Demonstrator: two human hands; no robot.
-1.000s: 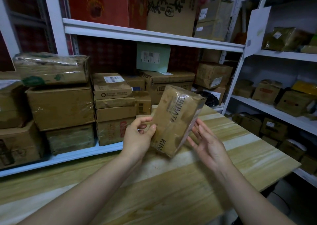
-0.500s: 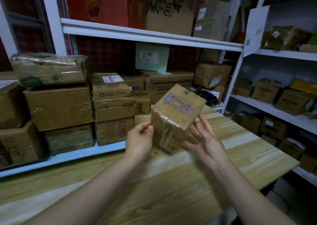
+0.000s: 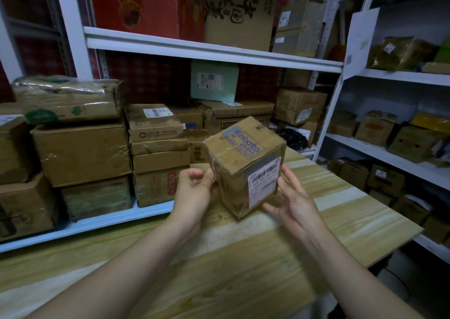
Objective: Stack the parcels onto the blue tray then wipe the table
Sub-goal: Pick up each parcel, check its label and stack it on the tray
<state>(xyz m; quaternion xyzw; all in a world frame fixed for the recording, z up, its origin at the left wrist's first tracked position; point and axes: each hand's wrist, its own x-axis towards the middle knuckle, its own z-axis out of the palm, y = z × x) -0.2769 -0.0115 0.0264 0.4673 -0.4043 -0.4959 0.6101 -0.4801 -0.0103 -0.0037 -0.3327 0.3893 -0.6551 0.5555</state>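
Turned the Kinbata parcel (image 3: 243, 170) further since half a second ago, bringing its white barcode label (image 3: 264, 182) round toward the camera. Grips its left side with the left hand (image 3: 194, 192), fingers curled, thumb on the edge. Props its right side with the right hand (image 3: 295, 205), fingers straight and spread. Holds it tilted, lowest corner close over the pale wooden surface (image 3: 243, 270); touching or not, cannot tell. Beyond, on the white shelf (image 3: 97, 223): stacked brown cartons (image 3: 82, 153), one pale green box (image 3: 214, 81).

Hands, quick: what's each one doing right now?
Left hand: grips the parcel at its left edge.
Right hand: open, straight fingers supporting the parcel.
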